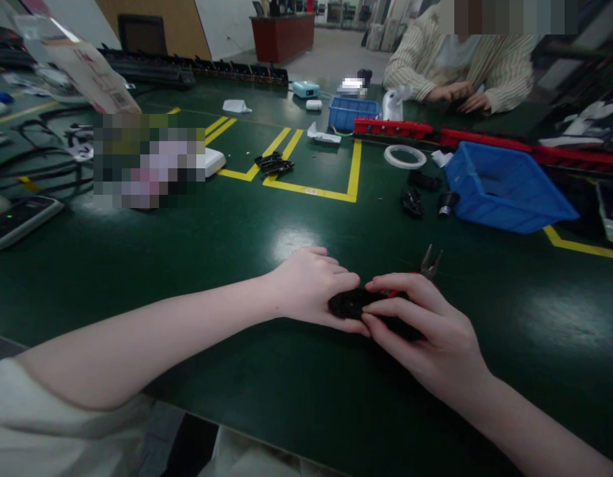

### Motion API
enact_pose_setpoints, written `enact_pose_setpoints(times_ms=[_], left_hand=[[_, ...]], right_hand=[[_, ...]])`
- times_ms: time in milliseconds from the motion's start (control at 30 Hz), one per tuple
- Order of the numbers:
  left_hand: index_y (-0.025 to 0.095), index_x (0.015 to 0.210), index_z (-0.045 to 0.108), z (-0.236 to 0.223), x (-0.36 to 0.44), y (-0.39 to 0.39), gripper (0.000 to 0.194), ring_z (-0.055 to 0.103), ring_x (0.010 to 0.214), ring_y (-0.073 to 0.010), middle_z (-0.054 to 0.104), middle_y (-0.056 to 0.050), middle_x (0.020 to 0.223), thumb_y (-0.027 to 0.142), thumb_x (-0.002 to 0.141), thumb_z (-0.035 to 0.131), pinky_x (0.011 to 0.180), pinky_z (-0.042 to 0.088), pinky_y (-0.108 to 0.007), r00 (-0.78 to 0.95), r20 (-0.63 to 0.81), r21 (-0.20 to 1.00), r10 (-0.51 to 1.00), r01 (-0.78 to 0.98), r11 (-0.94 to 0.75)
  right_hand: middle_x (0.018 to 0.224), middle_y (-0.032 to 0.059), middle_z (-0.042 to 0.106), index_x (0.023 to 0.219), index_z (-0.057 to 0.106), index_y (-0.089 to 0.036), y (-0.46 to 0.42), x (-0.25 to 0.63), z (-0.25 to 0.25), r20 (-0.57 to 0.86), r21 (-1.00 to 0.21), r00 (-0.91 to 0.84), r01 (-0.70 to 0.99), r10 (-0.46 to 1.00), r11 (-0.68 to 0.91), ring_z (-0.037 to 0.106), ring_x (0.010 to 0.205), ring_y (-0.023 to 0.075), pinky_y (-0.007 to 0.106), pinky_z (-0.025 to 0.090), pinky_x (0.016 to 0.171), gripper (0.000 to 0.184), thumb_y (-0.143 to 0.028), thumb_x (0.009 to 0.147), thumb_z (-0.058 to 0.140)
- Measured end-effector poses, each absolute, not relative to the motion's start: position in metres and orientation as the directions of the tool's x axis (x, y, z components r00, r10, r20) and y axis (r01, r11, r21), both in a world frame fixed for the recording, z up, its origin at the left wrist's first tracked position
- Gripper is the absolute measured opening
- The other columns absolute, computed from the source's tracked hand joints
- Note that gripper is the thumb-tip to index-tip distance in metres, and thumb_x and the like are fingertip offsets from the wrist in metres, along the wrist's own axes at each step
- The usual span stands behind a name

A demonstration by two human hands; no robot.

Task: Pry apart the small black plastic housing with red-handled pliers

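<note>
Between my two hands, low over the green table, is a small black part [346, 303] whose exact kind I cannot make out. My left hand [316, 285] is closed around its left end, thumb and fingers wrapped about it. From the other side my right hand [430, 324] pinches the part with thumb and fingertips. Just beyond the right hand lie pliers [429, 264] with metal jaws; a bit of red handle shows, and the rest is hidden behind the fingers.
A blue bin [509, 189] stands to the right, with black parts [412, 202] and a tape roll [405, 157] beside it. More black pieces [274, 163] lie near yellow tape lines. Across the table sits another person [460, 59]. At left are cables and a white device [25, 222].
</note>
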State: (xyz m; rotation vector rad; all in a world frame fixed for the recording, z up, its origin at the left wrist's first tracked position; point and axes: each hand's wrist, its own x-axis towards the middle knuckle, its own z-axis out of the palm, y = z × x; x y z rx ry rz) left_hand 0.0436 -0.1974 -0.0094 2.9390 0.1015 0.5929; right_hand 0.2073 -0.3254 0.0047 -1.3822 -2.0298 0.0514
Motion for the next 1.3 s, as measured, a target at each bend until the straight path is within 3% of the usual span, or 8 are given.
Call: enact_pose_setpoints(times_ms=[133, 267, 500, 567, 667, 767, 833, 1300], left_hand=[[0.016, 0.07, 0.059, -0.009, 0.044, -0.2, 0.056, 0.058, 0.053, -0.0116, 0.061, 0.003, 0.057, 0.069, 0.083, 0.047, 0.053, 0.032, -0.028, 0.894, 0.439, 0.184, 0.088, 0.006, -0.983], [0.016, 0.068, 0.06, -0.009, 0.045, -0.204, 0.06, 0.057, 0.051, -0.0112, 0.059, 0.002, 0.054, 0.069, 0.087, 0.039, 0.053, 0.03, -0.029, 0.876, 0.475, 0.19, 0.083, -0.01, -0.982], [0.016, 0.073, 0.061, -0.007, 0.046, -0.201, 0.054, 0.059, 0.057, -0.0118, 0.062, 0.002, 0.061, 0.068, 0.084, 0.048, 0.055, 0.032, -0.028, 0.909, 0.39, 0.237, 0.146, 0.054, -0.97], [0.017, 0.079, 0.064, -0.006, 0.046, -0.198, 0.054, 0.059, 0.061, -0.0133, 0.063, 0.001, 0.067, 0.068, 0.083, 0.05, 0.057, 0.034, -0.028, 0.921, 0.329, 0.245, 0.207, 0.129, -0.961], [0.018, 0.095, 0.066, -0.005, 0.046, -0.192, 0.05, 0.059, 0.07, -0.016, 0.062, -0.001, 0.081, 0.064, 0.084, 0.052, 0.06, 0.037, -0.027, 0.922, 0.251, 0.25, 0.295, 0.233, -0.94], [0.019, 0.105, 0.064, -0.005, 0.046, -0.189, 0.046, 0.058, 0.081, -0.0185, 0.06, -0.004, 0.094, 0.06, 0.086, 0.052, 0.063, 0.04, -0.027, 0.91, 0.209, 0.273, 0.359, 0.298, -0.915], [0.019, 0.108, 0.063, -0.005, 0.046, -0.189, 0.044, 0.057, 0.086, -0.0195, 0.058, -0.005, 0.099, 0.056, 0.087, 0.054, 0.066, 0.042, -0.028, 0.904, 0.194, 0.278, 0.381, 0.322, -0.905], [0.017, 0.123, 0.057, -0.006, 0.044, -0.183, 0.055, 0.051, 0.098, -0.0251, 0.052, -0.011, 0.114, 0.058, 0.087, 0.052, 0.082, 0.045, -0.038, 0.916, 0.198, 0.239, 0.348, 0.3, -0.924]], right_hand=[[0.098, 0.0056, 0.064, 0.084, 0.062, -0.022, -0.329, 0.207, 0.008, 0.514, -0.393, -0.205, 0.807, 0.833, 0.442, 0.063, 0.091, 0.0169, 0.033, 0.055, 0.074, 0.009, -0.013, 0.082, 0.059], [0.101, 0.0054, 0.063, 0.088, 0.061, -0.023, -0.334, 0.207, 0.01, 0.516, -0.374, -0.235, 0.803, 0.824, 0.464, 0.063, 0.093, 0.0164, 0.034, 0.053, 0.083, 0.011, -0.013, 0.083, 0.058], [0.105, 0.0073, 0.063, 0.095, 0.061, -0.024, -0.332, 0.222, 0.014, 0.484, -0.38, -0.134, 0.858, 0.865, 0.345, 0.062, 0.096, 0.0211, 0.036, 0.05, 0.079, 0.011, -0.024, 0.088, 0.053], [0.104, 0.0121, 0.063, 0.103, 0.061, -0.021, -0.33, 0.233, 0.018, 0.462, -0.257, -0.041, 0.95, 0.886, 0.178, 0.061, 0.095, 0.0267, 0.04, 0.048, 0.074, 0.023, -0.034, 0.091, 0.047], [0.086, 0.0152, 0.065, 0.106, 0.061, -0.015, -0.331, 0.244, 0.02, 0.379, 0.065, 0.044, 0.995, 0.924, -0.074, 0.062, 0.076, 0.0307, 0.041, 0.043, 0.057, 0.045, -0.052, 0.091, 0.04], [0.077, 0.014, 0.065, 0.11, 0.06, -0.012, -0.333, 0.243, 0.012, 0.288, 0.174, 0.039, 0.98, 0.957, -0.092, 0.06, 0.06, 0.0265, 0.035, 0.037, 0.044, 0.064, -0.066, 0.087, 0.034], [0.081, 0.0149, 0.064, 0.115, 0.058, -0.009, -0.333, 0.237, 0.005, 0.272, 0.209, 0.008, 0.976, 0.962, -0.067, 0.061, 0.065, 0.0269, 0.034, 0.038, 0.043, 0.074, -0.071, 0.085, 0.03], [0.096, 0.0204, 0.063, 0.13, 0.05, -0.006, -0.323, 0.214, 0.0, 0.284, 0.141, 0.044, 0.986, 0.958, -0.087, 0.062, 0.078, 0.0309, 0.036, 0.045, 0.046, 0.09, -0.078, 0.079, 0.032]])
